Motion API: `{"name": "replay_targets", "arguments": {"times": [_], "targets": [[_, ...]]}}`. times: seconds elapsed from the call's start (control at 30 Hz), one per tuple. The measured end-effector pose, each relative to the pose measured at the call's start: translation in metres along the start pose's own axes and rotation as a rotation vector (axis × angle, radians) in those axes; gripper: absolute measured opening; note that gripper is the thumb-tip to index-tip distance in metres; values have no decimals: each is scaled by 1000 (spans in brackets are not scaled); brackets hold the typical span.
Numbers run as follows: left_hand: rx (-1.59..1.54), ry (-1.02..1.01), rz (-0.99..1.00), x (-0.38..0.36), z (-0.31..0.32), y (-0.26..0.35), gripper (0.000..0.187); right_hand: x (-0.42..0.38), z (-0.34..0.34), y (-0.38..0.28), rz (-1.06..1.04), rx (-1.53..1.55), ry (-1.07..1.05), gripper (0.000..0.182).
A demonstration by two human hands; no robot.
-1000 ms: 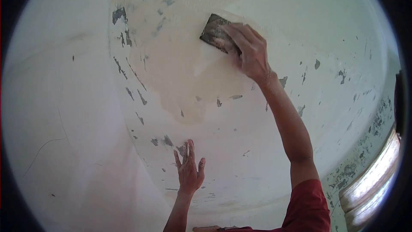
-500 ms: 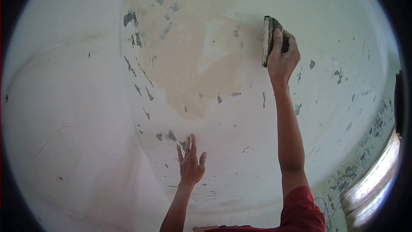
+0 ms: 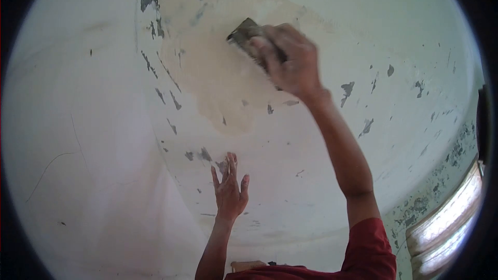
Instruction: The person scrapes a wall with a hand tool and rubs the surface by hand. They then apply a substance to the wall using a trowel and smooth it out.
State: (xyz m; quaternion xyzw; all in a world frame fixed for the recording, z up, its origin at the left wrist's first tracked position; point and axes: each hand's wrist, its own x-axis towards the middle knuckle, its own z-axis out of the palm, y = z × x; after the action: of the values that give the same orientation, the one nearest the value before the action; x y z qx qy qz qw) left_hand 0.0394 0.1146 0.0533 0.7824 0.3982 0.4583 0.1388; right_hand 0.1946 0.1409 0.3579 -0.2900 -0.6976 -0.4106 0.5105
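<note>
My right hand (image 3: pixel 295 62) is wrapped round a dark, dust-streaked sanding block (image 3: pixel 254 52), blurred by motion. The block lies tilted across the tan bare patch (image 3: pixel 207 72) of the pale painted wall (image 3: pixel 337 166). Lower down, my left hand (image 3: pixel 229 194) rests with fingers spread against the same wall, beside a few grey chipped spots (image 3: pixel 205 154). Whitish dust coats its fingertips, and it holds nothing.
Grey chips such as this mark (image 3: pixel 347 93) are scattered over the wall. A corner line divides off a smoother, cracked surface (image 3: pixel 67 124) on the left. At the lower right is a bright window with a curtain (image 3: pixel 446 218).
My right hand has swept the sanding block leftward onto the tan patch, and the block has turned from upright to slanted. My left hand stays in nearly the same place.
</note>
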Motion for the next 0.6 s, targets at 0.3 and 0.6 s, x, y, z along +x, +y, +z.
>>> {"name": "replay_targets", "arguments": {"times": [0.3, 0.6], "targets": [[-72, 55, 81, -13, -4, -21, 71, -35, -37, 34, 150, -288, 310, 20], [-269, 304, -25, -52, 11, -48, 71, -77, 44, -29, -19, -91, 179, 33]]}}
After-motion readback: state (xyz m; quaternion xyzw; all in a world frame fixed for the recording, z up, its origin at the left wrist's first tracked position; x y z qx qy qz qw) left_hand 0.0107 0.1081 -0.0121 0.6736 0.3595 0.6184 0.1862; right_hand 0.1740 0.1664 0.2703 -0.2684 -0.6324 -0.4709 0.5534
